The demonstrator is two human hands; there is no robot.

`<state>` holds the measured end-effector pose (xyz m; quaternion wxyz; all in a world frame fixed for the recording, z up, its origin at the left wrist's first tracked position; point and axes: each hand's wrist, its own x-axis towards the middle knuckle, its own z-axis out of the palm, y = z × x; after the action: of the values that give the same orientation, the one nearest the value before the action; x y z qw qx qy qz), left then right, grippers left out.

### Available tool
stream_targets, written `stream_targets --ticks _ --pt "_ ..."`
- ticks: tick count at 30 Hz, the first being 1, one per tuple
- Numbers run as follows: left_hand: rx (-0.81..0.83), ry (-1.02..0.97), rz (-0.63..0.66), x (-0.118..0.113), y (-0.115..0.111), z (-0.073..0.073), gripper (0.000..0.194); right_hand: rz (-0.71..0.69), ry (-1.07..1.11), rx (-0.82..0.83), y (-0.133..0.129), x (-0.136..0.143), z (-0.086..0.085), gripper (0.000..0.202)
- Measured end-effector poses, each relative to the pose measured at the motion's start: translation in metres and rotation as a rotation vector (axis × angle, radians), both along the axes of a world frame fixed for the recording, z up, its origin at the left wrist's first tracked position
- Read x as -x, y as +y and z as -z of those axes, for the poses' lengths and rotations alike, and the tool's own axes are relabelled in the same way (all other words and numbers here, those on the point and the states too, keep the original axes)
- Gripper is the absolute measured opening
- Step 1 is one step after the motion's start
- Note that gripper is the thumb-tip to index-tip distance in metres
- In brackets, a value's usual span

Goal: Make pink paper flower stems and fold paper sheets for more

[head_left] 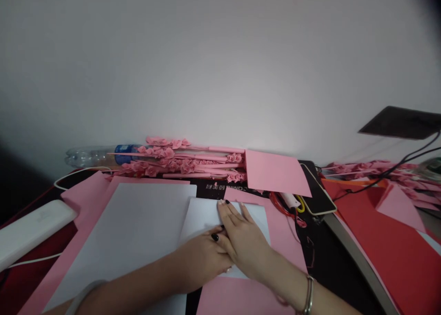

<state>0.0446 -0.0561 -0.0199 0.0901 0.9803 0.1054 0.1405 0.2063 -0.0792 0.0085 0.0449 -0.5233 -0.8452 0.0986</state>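
A small white sheet of paper point(197, 214), which looks folded, lies in front of me on pink paper. My right hand point(245, 241) rests flat on this sheet, fingers stretched toward its far edge and thumb crossing over my left hand. My left hand point(202, 262) is pressed onto the sheet's left side, partly covered by the right. Its fingers seem laid out on the paper, though several are hidden. Left of both hands lies a large white sheet point(134, 232) on top of larger pink paper point(86, 218).
Pink paper flowers point(168, 165) on long stems lie along the wall, beside a plastic bottle point(93, 157). A pink square point(275, 170) partly covers a phone point(317, 191) and scissors point(279, 205). A white device point(36, 230) sits left; red paper point(382, 227) lies right.
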Motion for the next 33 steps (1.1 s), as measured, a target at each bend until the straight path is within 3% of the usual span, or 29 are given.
stream_targets --ticks 9,11,15,21,24,28,33 --pt "0.056 0.035 -0.040 0.000 -0.003 0.006 0.021 0.098 -0.007 -0.068 0.013 0.010 0.001 0.060" --pt "0.091 0.019 -0.036 0.002 -0.002 0.004 0.020 0.107 -0.017 -0.099 0.011 0.002 0.003 0.059" --pt "0.137 0.039 -0.030 0.005 -0.001 -0.001 0.043 0.156 -0.078 -0.189 0.000 -0.029 0.011 0.057" --pt "0.207 0.112 -0.053 0.007 0.000 -0.003 0.051 0.203 -0.172 -0.386 -0.010 -0.061 0.026 0.049" --pt "0.268 0.128 -0.144 0.003 0.002 -0.009 0.056 0.206 -0.191 -0.459 -0.008 -0.058 0.031 0.045" --pt "0.266 0.221 -0.364 -0.014 0.013 -0.018 0.053 0.209 -0.197 -0.508 -0.006 -0.054 0.033 0.042" --pt "0.130 0.152 -0.525 -0.028 0.021 -0.009 0.050 0.218 -0.187 -0.503 -0.008 -0.055 0.035 0.044"
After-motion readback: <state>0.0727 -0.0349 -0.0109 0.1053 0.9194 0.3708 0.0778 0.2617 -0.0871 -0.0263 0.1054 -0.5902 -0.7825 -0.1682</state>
